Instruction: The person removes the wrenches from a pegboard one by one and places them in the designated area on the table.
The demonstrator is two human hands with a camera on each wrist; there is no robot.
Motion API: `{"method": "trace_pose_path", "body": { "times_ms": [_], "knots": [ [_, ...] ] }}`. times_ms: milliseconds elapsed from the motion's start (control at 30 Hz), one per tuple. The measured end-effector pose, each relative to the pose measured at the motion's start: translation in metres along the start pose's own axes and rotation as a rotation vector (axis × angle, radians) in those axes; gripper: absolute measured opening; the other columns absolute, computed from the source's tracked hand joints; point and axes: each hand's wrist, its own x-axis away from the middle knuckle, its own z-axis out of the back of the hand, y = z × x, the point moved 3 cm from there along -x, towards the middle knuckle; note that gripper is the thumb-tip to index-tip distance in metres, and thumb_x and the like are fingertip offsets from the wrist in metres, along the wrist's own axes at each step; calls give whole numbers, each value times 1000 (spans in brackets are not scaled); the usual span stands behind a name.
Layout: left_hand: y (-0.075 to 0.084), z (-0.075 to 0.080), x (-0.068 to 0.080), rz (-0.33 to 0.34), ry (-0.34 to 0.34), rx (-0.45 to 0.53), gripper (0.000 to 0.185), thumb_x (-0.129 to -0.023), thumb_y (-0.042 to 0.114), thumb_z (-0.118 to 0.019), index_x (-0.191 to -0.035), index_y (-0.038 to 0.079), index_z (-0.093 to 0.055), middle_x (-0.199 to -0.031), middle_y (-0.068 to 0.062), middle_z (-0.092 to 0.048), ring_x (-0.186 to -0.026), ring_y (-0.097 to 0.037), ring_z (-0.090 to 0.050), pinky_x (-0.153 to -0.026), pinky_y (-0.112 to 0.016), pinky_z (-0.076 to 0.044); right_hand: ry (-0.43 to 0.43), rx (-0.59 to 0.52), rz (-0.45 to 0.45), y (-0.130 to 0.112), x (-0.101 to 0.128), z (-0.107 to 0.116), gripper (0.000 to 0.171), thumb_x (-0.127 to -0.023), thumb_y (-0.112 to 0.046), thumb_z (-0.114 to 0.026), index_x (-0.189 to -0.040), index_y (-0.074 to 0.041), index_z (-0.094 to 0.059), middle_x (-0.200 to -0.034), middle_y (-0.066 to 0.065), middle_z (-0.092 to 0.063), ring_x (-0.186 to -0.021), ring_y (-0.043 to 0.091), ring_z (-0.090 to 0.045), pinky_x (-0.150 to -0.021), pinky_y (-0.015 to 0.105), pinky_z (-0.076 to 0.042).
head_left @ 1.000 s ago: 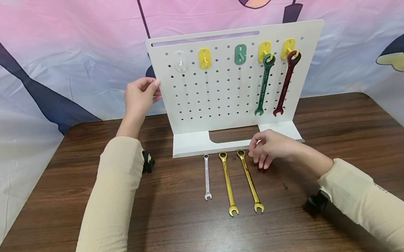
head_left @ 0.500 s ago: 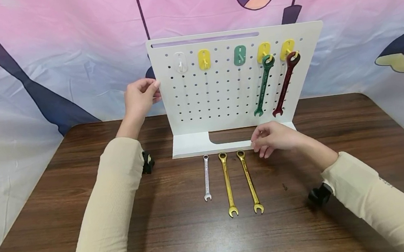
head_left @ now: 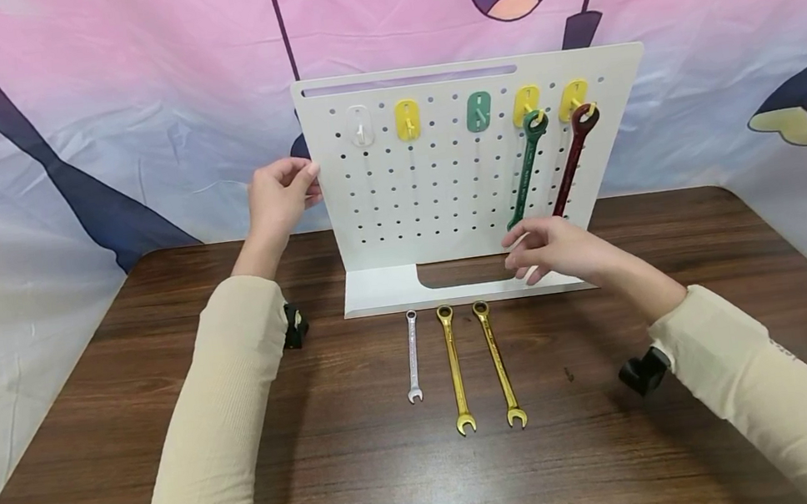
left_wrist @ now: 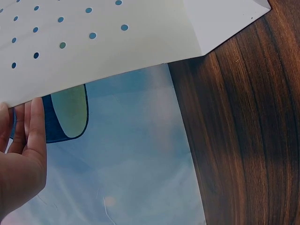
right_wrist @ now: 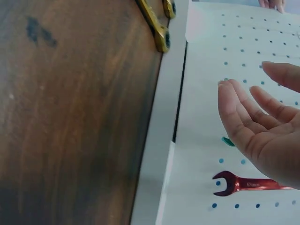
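My left hand (head_left: 279, 196) pinches the left edge of a white pegboard (head_left: 433, 244), thumb in front and fingers behind. In the right wrist view, my right hand (right_wrist: 267, 126) has loosely bent fingers with nothing between them. It hovers before the board's lower right, over the open end of a green wrench (head_left: 528, 173). That wrench and a dark red wrench (head_left: 573, 155) hang by their ring ends from yellow hooks. On the table lie a small silver wrench (head_left: 413, 357) and two gold wrenches, the middle one (head_left: 456, 372) and the right one (head_left: 501, 366).
Three hooks on the board carry no wrench: a white one (head_left: 360, 126), a yellow one (head_left: 407, 120) and a green one (head_left: 479, 111). The board's base has a cut-out and stands on a dark wooden table (head_left: 370, 475). A printed cloth (head_left: 129, 109) hangs behind.
My right hand has risen from beside the right gold wrench to in front of the hanging wrenches' lower ends. My left hand keeps its place on the board.
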Motion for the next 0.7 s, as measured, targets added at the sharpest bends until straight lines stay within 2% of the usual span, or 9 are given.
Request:
{"method": "trace_pose_path", "body": {
  "times_ms": [133, 333, 533, 700],
  "knots": [
    [0, 0, 0, -1, -2, -5, 28, -91, 23, -57, -100, -3, -62, -85, -6, -60, -79, -15, -60, -76, -24, -55, 39, -4, -3, -3, 1, 9, 34, -93, -8, -54, -121, 8, -45, -102, 24, -57, -90, 32, -59, -79, 46, -54],
    [-1, 0, -1, -4, 6, 0, 27, -91, 23, -57, -99, -3, -62, -84, -7, -60, -78, -16, -60, -75, -24, -56, 98, 24, 8, -14, 5, 23, 36, -93, -10, -54, -123, 7, -43, -104, 20, -57, -84, 18, -61, -77, 37, -56],
    [-1, 0, 0, -3, 3, -8, 28, -91, 24, -57, -100, -3, -62, -84, -7, -60, -78, -15, -60, -75, -23, -56, 175, 16, -8, -24, 7, 34, 33, -94, -11, -52, -121, 6, -44, -109, 22, -55, -79, 16, -59, -73, 30, -56],
    [-1, 0, 0, -7, -1, -17, 29, -91, 24, -57, -100, -2, -62, -85, -6, -60, -79, -15, -60, -76, -23, -55, 251, 26, -12, -31, 8, 45, 32, -94, -13, -52, -119, 7, -46, -102, 20, -55, -78, 20, -60, -71, 29, -56]
  ]
}}
